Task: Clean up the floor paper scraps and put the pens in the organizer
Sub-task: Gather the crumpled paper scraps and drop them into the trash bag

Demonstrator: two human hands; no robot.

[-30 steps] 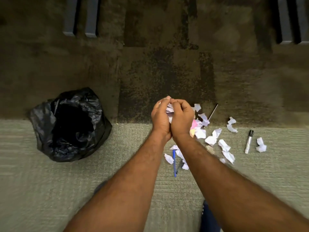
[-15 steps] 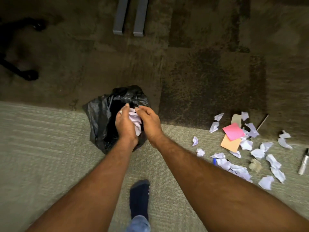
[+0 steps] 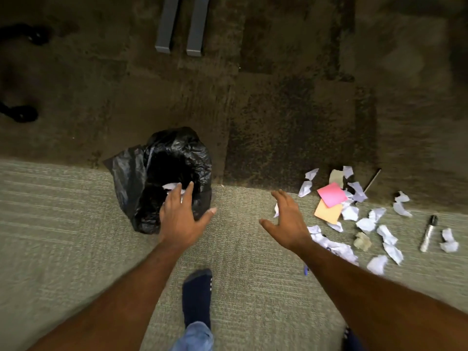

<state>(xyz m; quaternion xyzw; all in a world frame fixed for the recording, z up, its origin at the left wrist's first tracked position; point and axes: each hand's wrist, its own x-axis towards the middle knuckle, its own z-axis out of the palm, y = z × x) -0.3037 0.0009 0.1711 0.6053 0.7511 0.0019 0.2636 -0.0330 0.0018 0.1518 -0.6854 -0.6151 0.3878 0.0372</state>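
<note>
A black trash bag stands open on the carpet, with white scraps showing inside its mouth. My left hand hovers over the bag's near edge, fingers spread and empty. My right hand is open above the carpet between the bag and the scattered white paper scraps. A pink sticky note overlaps an orange one. A grey marker lies at the far right. A thin dark pen lies behind the scraps, and a blue pen tip peeks out beside my right forearm.
Two grey furniture legs stand at the back. A black chair base with casters is at the far left. My foot in a dark blue sock is planted on the light carpet below the bag.
Both hands carried a bundle of scraps from the pile to the bag, then opened. The scraps dropped into the bag, and my right hand has swung back to the right.
</note>
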